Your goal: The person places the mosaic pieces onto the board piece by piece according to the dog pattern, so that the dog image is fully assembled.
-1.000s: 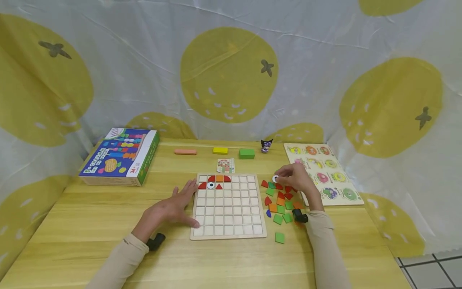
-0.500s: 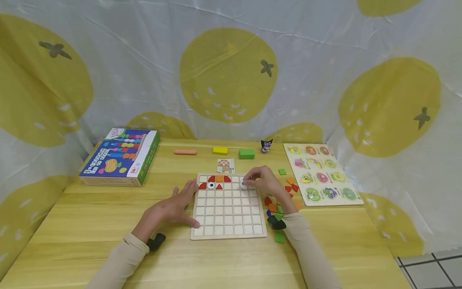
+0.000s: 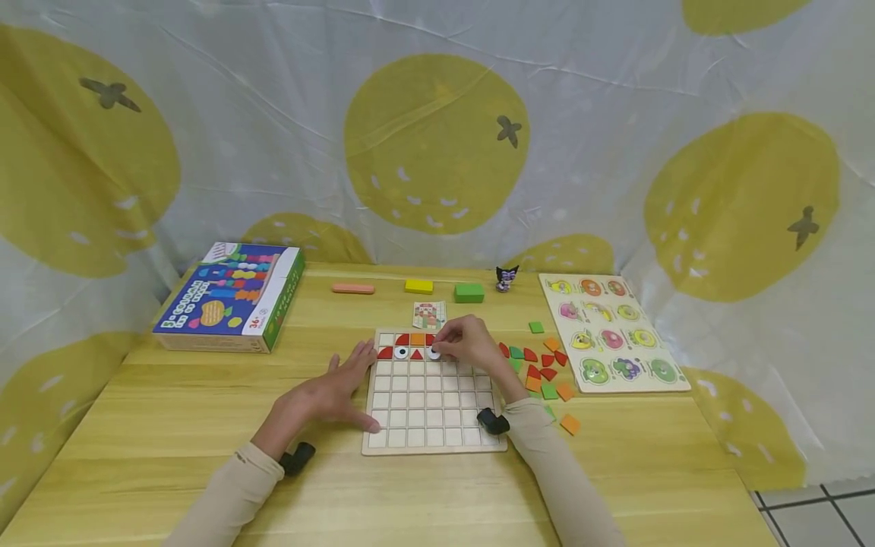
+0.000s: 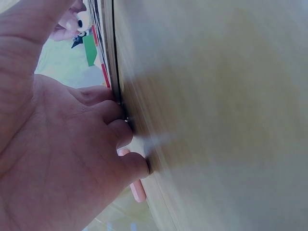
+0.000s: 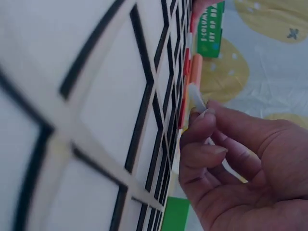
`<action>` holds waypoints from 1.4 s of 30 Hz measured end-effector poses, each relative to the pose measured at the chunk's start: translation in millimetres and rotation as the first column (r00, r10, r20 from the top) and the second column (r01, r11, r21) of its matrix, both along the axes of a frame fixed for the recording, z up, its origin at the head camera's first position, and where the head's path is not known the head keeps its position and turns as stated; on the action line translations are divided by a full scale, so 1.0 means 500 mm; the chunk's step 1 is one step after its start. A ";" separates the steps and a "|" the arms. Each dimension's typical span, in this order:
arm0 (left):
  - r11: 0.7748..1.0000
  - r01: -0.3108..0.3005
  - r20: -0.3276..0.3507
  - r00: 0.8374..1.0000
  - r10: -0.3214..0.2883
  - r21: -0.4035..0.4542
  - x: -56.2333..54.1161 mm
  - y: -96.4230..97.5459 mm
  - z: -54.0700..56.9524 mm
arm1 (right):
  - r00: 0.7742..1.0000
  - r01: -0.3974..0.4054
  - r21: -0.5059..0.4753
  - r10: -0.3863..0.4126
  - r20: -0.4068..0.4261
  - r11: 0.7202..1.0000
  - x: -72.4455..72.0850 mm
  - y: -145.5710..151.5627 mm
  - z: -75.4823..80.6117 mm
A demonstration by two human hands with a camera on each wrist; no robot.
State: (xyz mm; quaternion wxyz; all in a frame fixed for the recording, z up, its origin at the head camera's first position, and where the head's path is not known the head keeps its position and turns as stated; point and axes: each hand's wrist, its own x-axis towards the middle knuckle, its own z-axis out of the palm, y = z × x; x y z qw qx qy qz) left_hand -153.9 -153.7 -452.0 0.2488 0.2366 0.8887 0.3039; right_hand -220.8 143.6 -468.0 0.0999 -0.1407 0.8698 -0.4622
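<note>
A wooden grid board (image 3: 415, 418) lies mid-table. Its far left cells hold red curved pieces (image 3: 385, 353), an orange square (image 3: 418, 339), a red triangle (image 3: 417, 355) and a round white eye tile (image 3: 401, 352) with a dark dot. Between thumb and fingertips, my right hand (image 3: 472, 346) pinches a second eye tile (image 3: 433, 354) over the second row, right of the triangle; the right wrist view shows this tile (image 5: 196, 97) tilted on edge. Along the board's left edge my left hand (image 3: 328, 395) rests with fingers spread, thumb at the near corner.
Loose red, green and orange tiles (image 3: 548, 390) lie right of the board, partly behind my right arm. Behind it are a small pattern card (image 3: 429, 314), several blocks (image 3: 469, 292) and a figurine (image 3: 506, 279). A box (image 3: 229, 296) stands left, a fruit puzzle (image 3: 611, 334) right.
My right hand has carried the eye tile leftward from the loose tiles, across the board's right side, to beside the red triangle. The left hand has stayed in place.
</note>
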 end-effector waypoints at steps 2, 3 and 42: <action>1.000 0.001 0.002 1.000 -0.001 -0.001 0.000 0.001 0.001 | 1.000 0.027 0.029 -0.026 -0.012 0.999 -0.001 -0.006 -0.003; 1.000 0.002 0.003 1.000 -0.002 -0.004 0.000 0.001 0.001 | 0.999 0.041 0.044 -0.040 -0.014 0.998 -0.001 -0.008 -0.004; 1.000 -0.010 0.003 1.000 0.010 -0.014 -0.001 0.003 -0.001 | 0.997 -0.027 0.087 0.033 -0.063 0.996 -0.007 0.032 0.022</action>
